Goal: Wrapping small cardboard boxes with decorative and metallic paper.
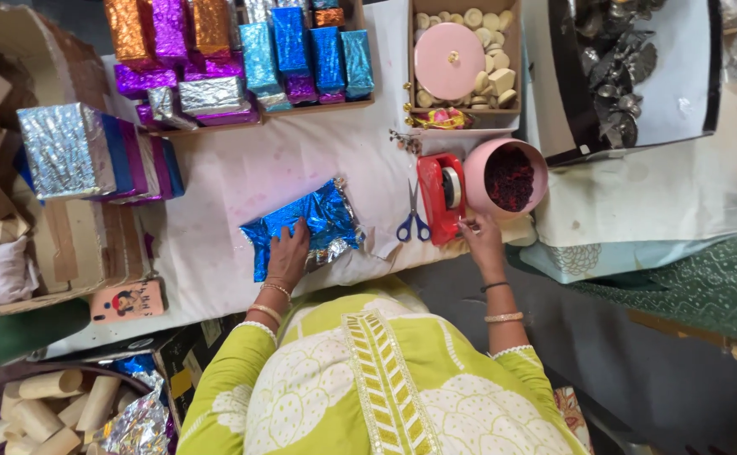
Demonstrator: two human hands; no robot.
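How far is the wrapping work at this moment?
Done: many foil-wrapped boxes fill the trays at the back. In hand: the left hand presses the blue foil parcel, its end unsealed, while the right hand reaches the red tape dispenser. Left: taping this parcel.

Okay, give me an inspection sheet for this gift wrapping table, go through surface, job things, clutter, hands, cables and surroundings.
Surface: white cloth-covered table, faint pink stains.
Job's things: box part-wrapped in blue foil, paper still loose at its edges; red tape dispenser beside it.
Clutter: blue-handled scissors; pink round box of dark red bits; carton with a pink lid and pale discs; tray of foil-wrapped boxes; silver wrapped box.
Hands: left hand pressed flat on the blue foil; right hand at the dispenser's near end, fingertips pinched.
Cables: nothing seen.
Surroundings: basket of cardboard tubes; tray of grey metal flowers; green patterned cloth.
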